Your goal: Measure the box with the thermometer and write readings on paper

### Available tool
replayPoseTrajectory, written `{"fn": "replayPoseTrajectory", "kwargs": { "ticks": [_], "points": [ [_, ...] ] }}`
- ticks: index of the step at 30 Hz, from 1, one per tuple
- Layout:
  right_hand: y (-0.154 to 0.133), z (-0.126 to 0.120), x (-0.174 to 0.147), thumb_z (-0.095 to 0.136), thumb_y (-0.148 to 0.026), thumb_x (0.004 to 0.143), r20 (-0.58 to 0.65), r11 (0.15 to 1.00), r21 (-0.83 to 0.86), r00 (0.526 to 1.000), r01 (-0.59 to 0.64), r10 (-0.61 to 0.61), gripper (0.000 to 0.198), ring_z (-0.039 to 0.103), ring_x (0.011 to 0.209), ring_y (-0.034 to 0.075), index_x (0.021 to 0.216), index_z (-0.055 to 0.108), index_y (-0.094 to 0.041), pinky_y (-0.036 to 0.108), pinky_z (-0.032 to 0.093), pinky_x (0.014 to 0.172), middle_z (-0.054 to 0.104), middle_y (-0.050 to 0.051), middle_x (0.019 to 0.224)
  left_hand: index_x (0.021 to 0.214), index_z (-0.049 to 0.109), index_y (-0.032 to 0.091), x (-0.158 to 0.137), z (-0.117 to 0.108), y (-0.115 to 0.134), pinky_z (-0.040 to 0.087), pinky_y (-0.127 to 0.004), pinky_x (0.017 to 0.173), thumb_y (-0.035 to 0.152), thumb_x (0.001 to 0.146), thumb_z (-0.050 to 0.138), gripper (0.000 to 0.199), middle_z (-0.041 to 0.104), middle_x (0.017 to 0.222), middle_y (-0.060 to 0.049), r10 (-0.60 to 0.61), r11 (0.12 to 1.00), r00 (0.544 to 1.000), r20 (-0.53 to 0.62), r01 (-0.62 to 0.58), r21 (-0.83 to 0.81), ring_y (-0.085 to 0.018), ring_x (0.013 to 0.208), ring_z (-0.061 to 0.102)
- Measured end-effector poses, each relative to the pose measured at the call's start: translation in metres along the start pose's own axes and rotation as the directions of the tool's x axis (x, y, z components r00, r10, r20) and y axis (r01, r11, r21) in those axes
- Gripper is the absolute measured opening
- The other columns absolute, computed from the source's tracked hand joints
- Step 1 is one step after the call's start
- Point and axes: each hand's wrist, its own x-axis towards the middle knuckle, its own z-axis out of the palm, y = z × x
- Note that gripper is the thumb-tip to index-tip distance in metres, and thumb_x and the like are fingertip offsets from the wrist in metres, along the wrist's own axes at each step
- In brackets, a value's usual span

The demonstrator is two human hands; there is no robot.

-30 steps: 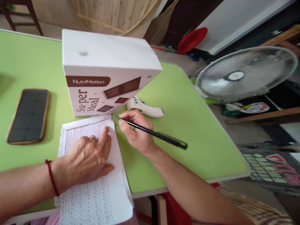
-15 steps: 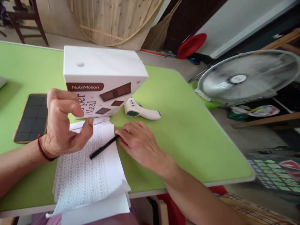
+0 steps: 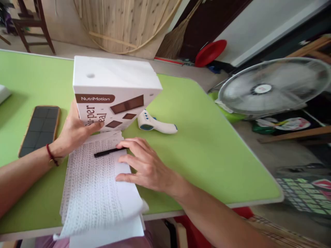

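Note:
A white box point(image 3: 116, 74) with "NutriMotion" on its front stands upright on the green table. My left hand point(image 3: 74, 129) is on its lower left corner, thumb across the front and fingers round the side, partly hidden. Below the box lie handwritten sheets of paper point(image 3: 95, 186), their near edge hanging past the table edge. A black pen point(image 3: 107, 152) rests on the upper part of the sheets. Over the right edge of the paper is my right hand point(image 3: 144, 165), fingers spread, the index finger by the pen's right end.
Right of the box lies a white infrared thermometer point(image 3: 162, 126). At left is a dark device with an orange rim point(image 3: 38, 131), and a white object point(image 3: 3, 93) sits at the table's left edge. A fan point(image 3: 263, 88) stands beyond the table's right side.
My left hand has gone from a raised curl in front of the box to its lower left side. The right hand has let go of the pen and spread its fingers; the pen lies flatter.

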Motion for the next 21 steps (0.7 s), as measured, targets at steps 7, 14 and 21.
{"fn": "replayPoseTrajectory", "kwargs": {
  "ticks": [7,14,21],
  "points": [
    [0.0,0.01,-0.011,0.064,-0.051,0.089,0.111,1.0,-0.016,0.994,-0.007,0.009,0.042,0.06,0.107,0.028,0.104,0.065,-0.011,0.044,0.049,0.092,0.067,0.015,0.112,0.119,0.056,0.015,-0.015,0.01,0.002,0.048,-0.05,0.096,0.042,0.073,0.085,0.06,0.065,0.119,-0.011,-0.08,0.997,0.99,-0.119,0.077,-0.03,-0.032,0.111,0.06],
    [-0.003,0.012,-0.017,0.067,-0.043,0.089,0.078,0.994,-0.095,0.995,0.062,-0.055,0.032,0.066,0.096,0.025,0.094,0.067,-0.012,0.039,0.055,0.082,0.072,0.012,0.105,0.116,0.061,0.02,-0.038,0.02,0.002,0.052,-0.048,0.092,0.048,0.09,0.067,0.039,0.067,0.116,-0.009,-0.153,0.937,0.988,-0.027,0.137,-0.321,-0.03,0.108,0.063],
    [-0.012,0.0,-0.007,0.067,-0.03,0.09,0.023,0.985,-0.094,0.989,0.147,-0.146,0.018,0.07,0.097,0.024,0.095,0.065,-0.013,0.036,0.061,0.078,0.074,0.014,0.11,0.127,0.051,0.021,-0.039,0.022,0.009,0.045,-0.053,0.101,0.057,0.091,0.06,0.052,0.059,0.129,-0.012,-0.177,0.984,0.982,-0.06,0.177,-0.002,-0.033,0.117,0.056]
  ]
}}
